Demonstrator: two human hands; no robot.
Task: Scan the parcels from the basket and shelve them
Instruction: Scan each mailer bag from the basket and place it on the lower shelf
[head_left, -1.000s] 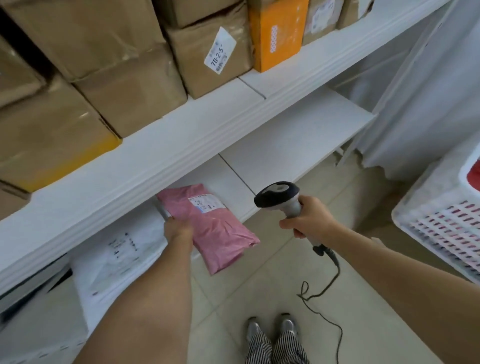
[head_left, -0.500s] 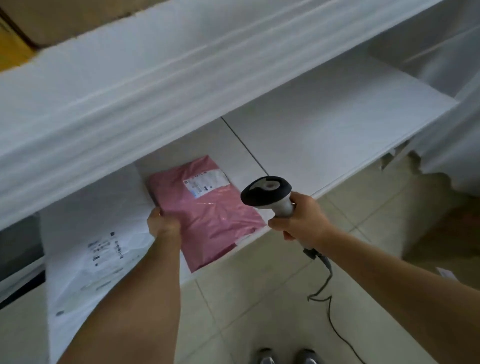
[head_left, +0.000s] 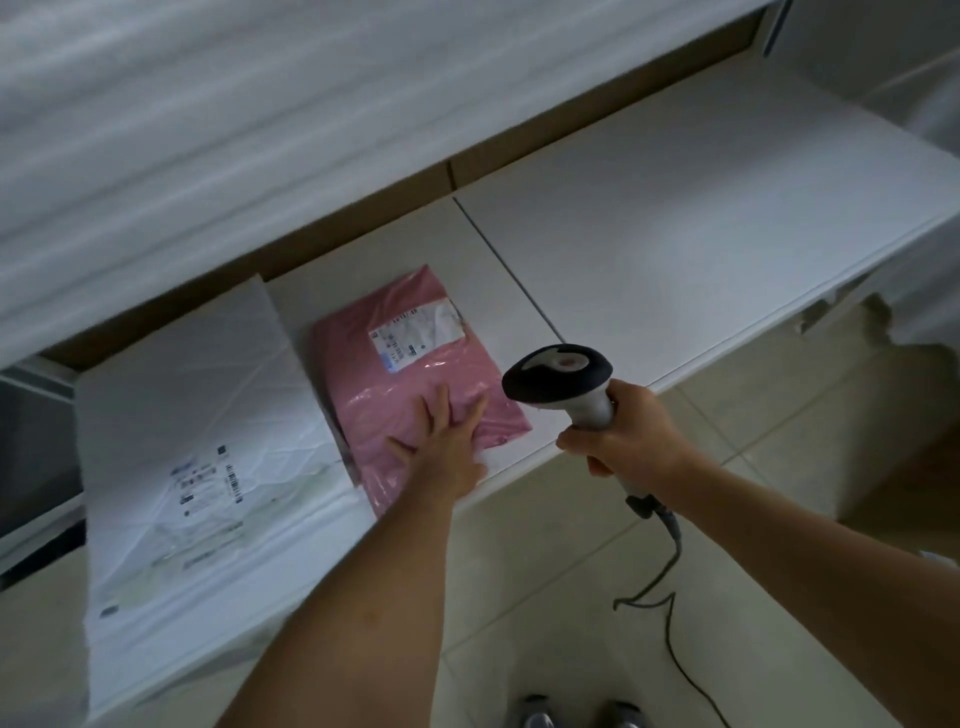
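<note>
Pink parcel (head_left: 415, 374) lies flat beneath left hand's (head_left: 447, 447) straight fingers (head_left: 441, 410).

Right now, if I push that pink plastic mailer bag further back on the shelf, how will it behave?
The pink plastic mailer bag looks soft and wrinkled, so it would probably buckle. Its glossy film likely slides easily on the smooth white shelf. It lies flat, so it is unlikely to roll.

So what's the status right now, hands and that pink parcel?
Left hand flat on pink parcel, parcel lying on lower shelf beside white parcel. Right hand gripping scanner. Nothing in the way.
</note>
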